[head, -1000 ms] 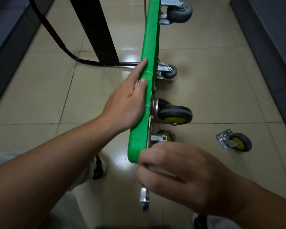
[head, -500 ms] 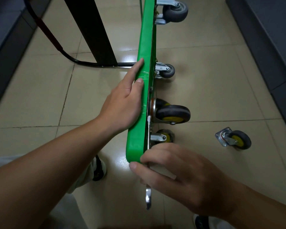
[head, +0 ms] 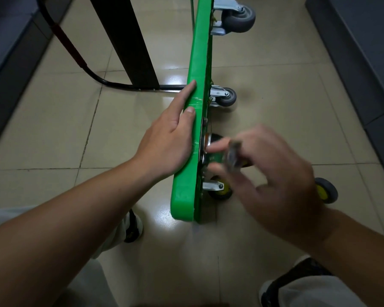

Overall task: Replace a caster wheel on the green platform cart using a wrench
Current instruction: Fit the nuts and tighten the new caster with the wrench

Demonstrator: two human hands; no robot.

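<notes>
The green platform cart (head: 197,63) stands on its long edge on the tiled floor, wheels facing right. My left hand (head: 171,138) lies flat against its upper edge, steadying it. My right hand (head: 271,173) is blurred beside the cart's underside, fingers holding the metal wrench (head: 233,155) near the black-and-yellow caster's mounting plate (head: 203,149); that caster is mostly hidden behind the hand. A second yellow-hubbed caster (head: 220,189) sits below it near the floor. Two grey casters (head: 225,97) (head: 237,16) are mounted farther along. A loose yellow-hubbed caster (head: 325,190) lies on the floor to the right.
The cart's black folded handle (head: 80,63) with a red grip lies on the floor at the left, beside a black upright post (head: 129,41). Dark grey cabinets (head: 364,52) line both sides of the aisle. My shoes (head: 132,227) are at the bottom.
My right hand has risen from the cart's near corner to the black-and-yellow caster, bringing the wrench up with it. My left hand has stayed on the cart's edge.
</notes>
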